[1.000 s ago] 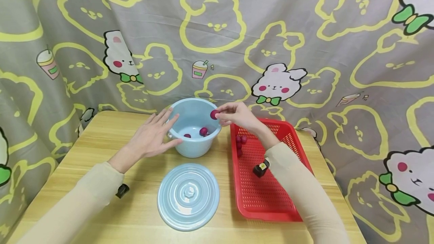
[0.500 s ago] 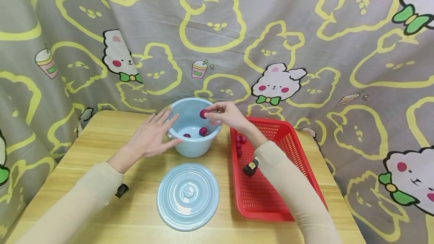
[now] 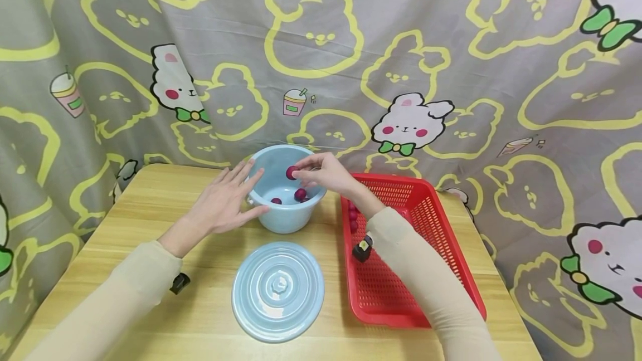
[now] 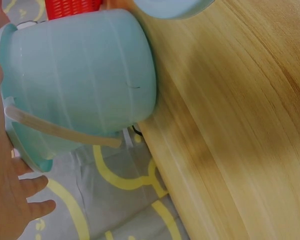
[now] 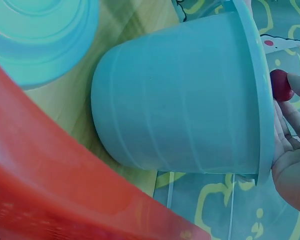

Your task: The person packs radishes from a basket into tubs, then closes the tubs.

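Note:
A light blue bucket (image 3: 287, 219) stands upright at the back of the table. Several round dark red plums, such as one plum (image 3: 300, 194), lie on its bottom. My right hand (image 3: 328, 176) pinches another plum (image 3: 291, 172) between thumb and fingertips over the bucket's mouth. In the right wrist view, that held plum (image 5: 281, 85) shows just beyond the rim. With fingers spread and straight, my left hand (image 3: 220, 199) lies along the bucket's left rim. The left wrist view shows the bucket's pale handle (image 4: 60, 131) hanging down the side.
A light blue lid (image 3: 278, 316) lies flat on the wooden table (image 3: 200, 294) in front of the bucket. To the right is a red perforated basket (image 3: 353, 294) with several plums (image 3: 353, 225) along its left wall. A patterned curtain (image 3: 341, 88) hangs behind the table.
My right hand has moved left with the pinched plum, from the bucket's right rim to over its mouth. My left hand has stayed at the left rim.

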The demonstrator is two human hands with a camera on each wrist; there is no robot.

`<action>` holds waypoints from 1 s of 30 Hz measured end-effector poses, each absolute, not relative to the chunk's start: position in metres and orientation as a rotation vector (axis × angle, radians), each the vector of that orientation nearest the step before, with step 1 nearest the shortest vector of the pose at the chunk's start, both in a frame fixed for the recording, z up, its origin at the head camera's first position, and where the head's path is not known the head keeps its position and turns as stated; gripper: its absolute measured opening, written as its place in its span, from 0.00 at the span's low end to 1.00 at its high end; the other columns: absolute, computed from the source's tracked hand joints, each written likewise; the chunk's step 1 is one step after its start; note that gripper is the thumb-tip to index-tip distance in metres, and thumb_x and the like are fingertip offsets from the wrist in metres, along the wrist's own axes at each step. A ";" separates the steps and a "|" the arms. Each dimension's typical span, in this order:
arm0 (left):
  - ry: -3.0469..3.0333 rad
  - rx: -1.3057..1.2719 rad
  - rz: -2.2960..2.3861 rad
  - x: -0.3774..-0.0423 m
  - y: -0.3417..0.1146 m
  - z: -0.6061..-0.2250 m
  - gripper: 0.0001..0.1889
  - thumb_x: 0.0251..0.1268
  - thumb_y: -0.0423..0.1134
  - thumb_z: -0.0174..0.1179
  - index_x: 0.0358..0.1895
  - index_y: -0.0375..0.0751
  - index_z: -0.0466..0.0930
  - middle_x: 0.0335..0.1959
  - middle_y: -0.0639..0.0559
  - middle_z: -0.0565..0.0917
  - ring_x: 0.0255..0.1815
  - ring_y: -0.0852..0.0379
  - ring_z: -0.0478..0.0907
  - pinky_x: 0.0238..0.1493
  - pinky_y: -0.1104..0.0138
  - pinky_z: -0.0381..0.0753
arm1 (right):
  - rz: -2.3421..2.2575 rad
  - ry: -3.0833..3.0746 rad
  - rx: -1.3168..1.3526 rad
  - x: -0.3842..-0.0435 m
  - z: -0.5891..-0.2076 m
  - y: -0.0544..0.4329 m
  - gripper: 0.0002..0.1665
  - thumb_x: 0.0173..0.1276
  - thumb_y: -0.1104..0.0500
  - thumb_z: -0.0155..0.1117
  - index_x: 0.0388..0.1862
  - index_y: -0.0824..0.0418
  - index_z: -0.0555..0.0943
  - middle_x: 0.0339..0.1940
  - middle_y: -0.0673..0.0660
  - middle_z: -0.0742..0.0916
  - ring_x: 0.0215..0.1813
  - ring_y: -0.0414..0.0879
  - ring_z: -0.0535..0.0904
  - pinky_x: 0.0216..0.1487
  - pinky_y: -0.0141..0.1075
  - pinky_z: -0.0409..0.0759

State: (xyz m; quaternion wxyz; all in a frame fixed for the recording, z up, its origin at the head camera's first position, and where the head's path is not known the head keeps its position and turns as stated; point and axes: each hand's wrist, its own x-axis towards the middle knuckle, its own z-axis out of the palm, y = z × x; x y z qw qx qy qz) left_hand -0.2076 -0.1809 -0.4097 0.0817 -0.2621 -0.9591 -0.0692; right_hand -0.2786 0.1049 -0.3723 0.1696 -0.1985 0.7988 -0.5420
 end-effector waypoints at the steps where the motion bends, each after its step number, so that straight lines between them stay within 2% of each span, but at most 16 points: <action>1: -2.867 -0.783 -0.208 -0.207 -0.181 -0.410 0.50 0.72 0.74 0.51 0.86 0.44 0.54 0.89 0.38 0.50 0.88 0.35 0.53 0.84 0.36 0.59 | -1.537 2.269 -0.567 -0.278 -0.372 0.104 0.18 0.72 0.57 0.73 0.56 0.65 0.87 0.53 0.77 0.88 0.50 0.71 0.89 0.52 0.52 0.92; 7: -2.876 -0.781 -0.212 -0.207 -0.180 -0.409 0.50 0.73 0.74 0.51 0.86 0.44 0.53 0.89 0.39 0.49 0.88 0.35 0.53 0.84 0.37 0.58 | -1.498 2.294 -0.571 -0.276 -0.371 0.098 0.17 0.72 0.56 0.73 0.54 0.64 0.88 0.52 0.76 0.88 0.48 0.68 0.90 0.49 0.47 0.93; 11: -2.882 -0.781 -0.215 -0.207 -0.180 -0.409 0.50 0.73 0.73 0.51 0.86 0.44 0.53 0.89 0.38 0.48 0.88 0.35 0.52 0.84 0.37 0.57 | -1.463 2.305 -0.558 -0.275 -0.370 0.095 0.17 0.72 0.56 0.73 0.55 0.64 0.87 0.53 0.77 0.88 0.46 0.63 0.92 0.52 0.51 0.92; 15: -2.884 -0.782 -0.221 -0.207 -0.181 -0.409 0.50 0.73 0.73 0.51 0.86 0.44 0.53 0.89 0.38 0.49 0.88 0.35 0.51 0.85 0.36 0.56 | -1.430 2.301 -0.539 -0.276 -0.369 0.093 0.18 0.72 0.56 0.73 0.55 0.65 0.87 0.53 0.76 0.88 0.50 0.68 0.90 0.56 0.57 0.89; 18: -2.885 -0.782 -0.223 -0.207 -0.181 -0.410 0.50 0.73 0.73 0.51 0.86 0.44 0.53 0.89 0.38 0.49 0.89 0.35 0.51 0.85 0.36 0.56 | -1.391 2.309 -0.546 -0.277 -0.370 0.092 0.18 0.72 0.56 0.73 0.55 0.65 0.87 0.52 0.74 0.89 0.52 0.69 0.89 0.53 0.52 0.91; 22: -2.884 -0.782 -0.226 -0.207 -0.181 -0.410 0.50 0.73 0.73 0.51 0.86 0.44 0.53 0.89 0.38 0.49 0.89 0.35 0.50 0.85 0.37 0.56 | -1.331 2.345 -0.580 -0.278 -0.370 0.091 0.18 0.71 0.55 0.74 0.54 0.64 0.88 0.49 0.72 0.91 0.43 0.57 0.92 0.48 0.45 0.93; 25: -2.881 -0.783 -0.228 -0.207 -0.181 -0.410 0.50 0.73 0.73 0.52 0.86 0.44 0.53 0.89 0.38 0.49 0.89 0.35 0.50 0.85 0.37 0.56 | -1.303 2.364 -0.598 -0.278 -0.370 0.091 0.18 0.71 0.55 0.74 0.54 0.64 0.88 0.49 0.73 0.90 0.37 0.47 0.91 0.48 0.46 0.93; 30: -2.881 -0.783 -0.232 -0.207 -0.181 -0.410 0.50 0.73 0.73 0.52 0.86 0.44 0.54 0.89 0.38 0.49 0.89 0.35 0.49 0.85 0.37 0.55 | -1.262 2.394 -0.606 -0.276 -0.369 0.090 0.18 0.71 0.54 0.75 0.53 0.64 0.88 0.49 0.72 0.91 0.36 0.45 0.90 0.44 0.39 0.93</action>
